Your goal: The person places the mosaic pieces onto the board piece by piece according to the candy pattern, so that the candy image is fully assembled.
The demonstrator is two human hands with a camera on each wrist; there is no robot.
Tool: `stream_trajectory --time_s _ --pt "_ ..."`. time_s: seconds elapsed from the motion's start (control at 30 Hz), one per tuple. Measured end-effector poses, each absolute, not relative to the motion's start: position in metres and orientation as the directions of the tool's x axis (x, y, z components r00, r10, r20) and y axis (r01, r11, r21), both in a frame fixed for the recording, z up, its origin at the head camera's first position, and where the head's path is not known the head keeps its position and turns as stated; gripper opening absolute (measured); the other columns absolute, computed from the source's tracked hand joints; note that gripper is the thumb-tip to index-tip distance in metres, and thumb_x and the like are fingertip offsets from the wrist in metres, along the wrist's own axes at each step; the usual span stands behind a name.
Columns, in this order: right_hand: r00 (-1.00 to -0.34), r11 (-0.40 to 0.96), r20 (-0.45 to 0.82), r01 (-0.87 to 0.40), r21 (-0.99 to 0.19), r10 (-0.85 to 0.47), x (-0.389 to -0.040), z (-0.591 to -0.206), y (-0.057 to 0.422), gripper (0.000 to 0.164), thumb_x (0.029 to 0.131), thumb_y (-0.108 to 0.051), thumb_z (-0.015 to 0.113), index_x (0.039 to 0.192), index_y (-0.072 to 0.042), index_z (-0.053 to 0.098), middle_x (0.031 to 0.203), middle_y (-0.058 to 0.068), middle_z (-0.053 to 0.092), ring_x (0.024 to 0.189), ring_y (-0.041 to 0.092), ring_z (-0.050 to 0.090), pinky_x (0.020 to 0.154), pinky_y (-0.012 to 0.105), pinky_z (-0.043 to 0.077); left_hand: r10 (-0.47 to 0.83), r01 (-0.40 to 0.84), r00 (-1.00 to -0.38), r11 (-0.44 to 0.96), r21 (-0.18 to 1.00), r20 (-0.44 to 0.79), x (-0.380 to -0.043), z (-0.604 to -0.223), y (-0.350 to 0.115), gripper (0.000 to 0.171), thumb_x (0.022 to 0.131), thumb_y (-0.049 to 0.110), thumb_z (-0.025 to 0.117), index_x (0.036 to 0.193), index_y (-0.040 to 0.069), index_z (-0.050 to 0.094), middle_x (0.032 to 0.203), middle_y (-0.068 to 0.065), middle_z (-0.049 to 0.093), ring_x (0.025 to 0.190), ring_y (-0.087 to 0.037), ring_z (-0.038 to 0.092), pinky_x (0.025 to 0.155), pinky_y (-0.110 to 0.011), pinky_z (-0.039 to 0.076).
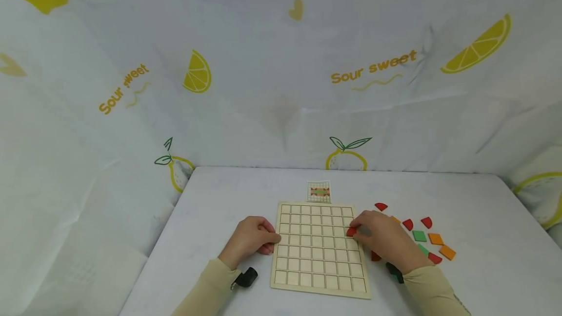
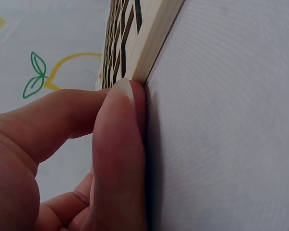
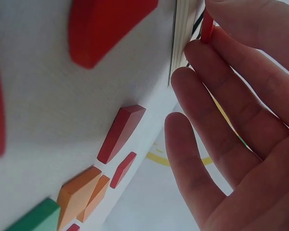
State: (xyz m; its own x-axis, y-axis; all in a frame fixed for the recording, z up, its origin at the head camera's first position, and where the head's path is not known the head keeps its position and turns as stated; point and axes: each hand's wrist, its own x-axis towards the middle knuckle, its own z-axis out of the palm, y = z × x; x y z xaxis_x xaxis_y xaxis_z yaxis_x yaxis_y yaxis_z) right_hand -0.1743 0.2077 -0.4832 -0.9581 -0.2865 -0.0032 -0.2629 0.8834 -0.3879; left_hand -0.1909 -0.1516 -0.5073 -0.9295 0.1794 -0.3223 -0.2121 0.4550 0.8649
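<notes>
A wooden grid board point(image 1: 312, 253) lies flat on the table. At its left edge, my left hand point(image 1: 252, 236) holds the rim with thumb and index finger; in the left wrist view the thumb point(image 2: 119, 125) touches the board's corner. My right hand point(image 1: 386, 235) pinches a red quarter-circle tile point(image 1: 351, 232) over the right side of the grid. Seen from the right wrist, that red tile point(image 3: 207, 28) stands edge-on between thumb and fingers, close to the board's side, its lower end partly hidden. The other right fingers are extended.
A small pattern card point(image 1: 318, 192) lies against the board's far edge. Right of the board are scattered loose tiles: several red ones such as this quarter-circle point(image 1: 427, 222), orange squares point(image 1: 447, 252) and green squares point(image 1: 419, 236). Some are partly hidden by the right hand.
</notes>
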Motion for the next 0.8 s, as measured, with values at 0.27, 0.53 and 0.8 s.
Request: stream_trajectory --time_s 0.27,0.53,0.8 --pt "-0.958 0.885 0.001 -0.264 -0.383 -0.286 -0.1730 -0.4833 0.2071 0.016 0.092 -0.024 0.088 0.106 -0.025 0.080 0.109 -0.009 0.076 0.105 0.018 0.071 0.093 0.045 0.062 0.178 -0.216 -0.929 0.453 0.865 -0.326 -0.1902 -0.5074 -0.1515 0.021 0.087 0.016 0.088 0.096 0.007 0.072 0.072 -0.005 0.076 0.058 -0.011 0.071 0.058 -0.026 0.063" --pt "-0.953 0.888 0.019 -0.288 -0.359 -0.302 -0.1748 -0.4838 0.2071 0.025 0.090 -0.024 0.089 0.113 -0.018 0.081 0.109 -0.008 0.076 0.102 0.018 0.072 0.091 0.044 0.064 0.183 -0.218 -0.926 0.452 0.865 -0.330 -0.1908 -0.5054 -0.1530 0.022 0.087 0.016 0.088 0.096 0.006 0.071 0.072 -0.006 0.076 0.058 -0.011 0.071 0.057 -0.025 0.062" --pt "-0.954 0.886 0.011 -0.283 -0.368 -0.300 -0.1738 -0.4837 0.2066 0.017 0.091 -0.022 0.088 0.107 -0.020 0.082 0.109 -0.006 0.075 0.103 0.020 0.071 0.091 0.046 0.064 0.181 -0.220 -0.926 0.457 0.862 -0.332 -0.1918 -0.5093 -0.1526 0.022 0.087 0.018 0.089 0.096 0.007 0.072 0.071 -0.005 0.076 0.058 -0.010 0.070 0.058 -0.026 0.063"
